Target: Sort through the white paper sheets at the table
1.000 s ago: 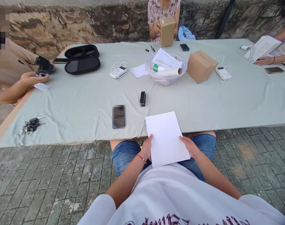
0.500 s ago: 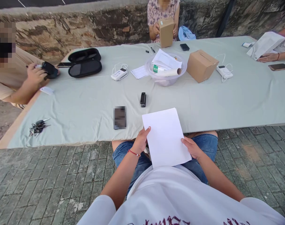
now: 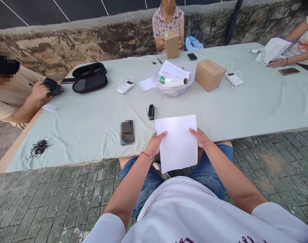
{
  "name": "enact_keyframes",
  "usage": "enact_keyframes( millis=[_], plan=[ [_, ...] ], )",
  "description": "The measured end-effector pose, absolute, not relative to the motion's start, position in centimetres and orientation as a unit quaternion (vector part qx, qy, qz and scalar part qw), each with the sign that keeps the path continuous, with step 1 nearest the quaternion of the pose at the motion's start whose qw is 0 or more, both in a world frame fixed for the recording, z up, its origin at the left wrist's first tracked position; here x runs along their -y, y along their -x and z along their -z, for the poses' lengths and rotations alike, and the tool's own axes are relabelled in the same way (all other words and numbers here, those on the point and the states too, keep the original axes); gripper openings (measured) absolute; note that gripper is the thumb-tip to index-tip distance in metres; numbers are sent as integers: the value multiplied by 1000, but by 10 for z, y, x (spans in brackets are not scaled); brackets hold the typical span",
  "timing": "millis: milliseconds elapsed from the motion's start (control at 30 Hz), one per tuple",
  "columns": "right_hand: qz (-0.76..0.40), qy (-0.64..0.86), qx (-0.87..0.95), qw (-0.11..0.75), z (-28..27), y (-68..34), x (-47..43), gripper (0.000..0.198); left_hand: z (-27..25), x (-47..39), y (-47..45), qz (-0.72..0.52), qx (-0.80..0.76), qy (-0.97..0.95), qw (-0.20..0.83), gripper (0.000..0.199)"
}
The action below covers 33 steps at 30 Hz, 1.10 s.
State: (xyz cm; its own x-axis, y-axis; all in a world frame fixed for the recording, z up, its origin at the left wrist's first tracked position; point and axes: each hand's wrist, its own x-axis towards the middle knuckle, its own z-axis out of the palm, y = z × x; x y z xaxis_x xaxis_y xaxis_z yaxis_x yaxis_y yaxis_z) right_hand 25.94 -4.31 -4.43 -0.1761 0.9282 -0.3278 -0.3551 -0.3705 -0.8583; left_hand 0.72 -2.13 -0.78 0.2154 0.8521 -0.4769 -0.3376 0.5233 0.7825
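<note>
White paper (image 3: 178,145), blank on the side I see, is held above my lap at the table's near edge; whether it is one sheet or a stack I cannot tell. My left hand (image 3: 156,143) grips its left side, thumb on top and fingers hidden beneath. On the opposite side my right hand (image 3: 201,137) pinches the upper right edge, thumb also on top. Beyond the paper's upper left corner lies a black stapler (image 3: 151,112). A dark phone-like object (image 3: 127,132), blurred out, rests left of my left hand.
The cloth-covered table (image 3: 93,118) bears a plastic basin (image 3: 172,89) of papers, a cardboard box (image 3: 210,75), white power banks (image 3: 126,87) with cables, keys (image 3: 39,147) and a black case (image 3: 90,83). Across it a person holds a box (image 3: 171,44); others sit at both ends.
The paper has turned more upright and shifted slightly right. My right hand has moved up along its right edge. The camera view has tilted up a little.
</note>
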Motion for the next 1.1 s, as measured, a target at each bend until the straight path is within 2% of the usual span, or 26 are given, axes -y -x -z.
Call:
enact_keyframes(
  millis=[267, 533, 633, 833, 1100],
  plan=[
    [-741, 426, 339, 392, 43, -256, 24, 49, 23, 9, -9, -418, -485, -264, 721, 48],
    [-729, 497, 316, 348, 65, -257, 2, 37, 44, -19, -2, -424, -486, -271, 715, 40],
    [-716, 512, 329, 342, 71, -255, 1, 39, 54, -35, 1, -420, -475, -278, 721, 39],
    [-712, 499, 347, 351, 69, -252, 6, 42, 70, -46, 15, -368, -380, -267, 805, 49],
    [-715, 502, 351, 337, 68, -255, -1, 42, 80, -40, 10, -400, -430, -265, 765, 46]
  ],
)
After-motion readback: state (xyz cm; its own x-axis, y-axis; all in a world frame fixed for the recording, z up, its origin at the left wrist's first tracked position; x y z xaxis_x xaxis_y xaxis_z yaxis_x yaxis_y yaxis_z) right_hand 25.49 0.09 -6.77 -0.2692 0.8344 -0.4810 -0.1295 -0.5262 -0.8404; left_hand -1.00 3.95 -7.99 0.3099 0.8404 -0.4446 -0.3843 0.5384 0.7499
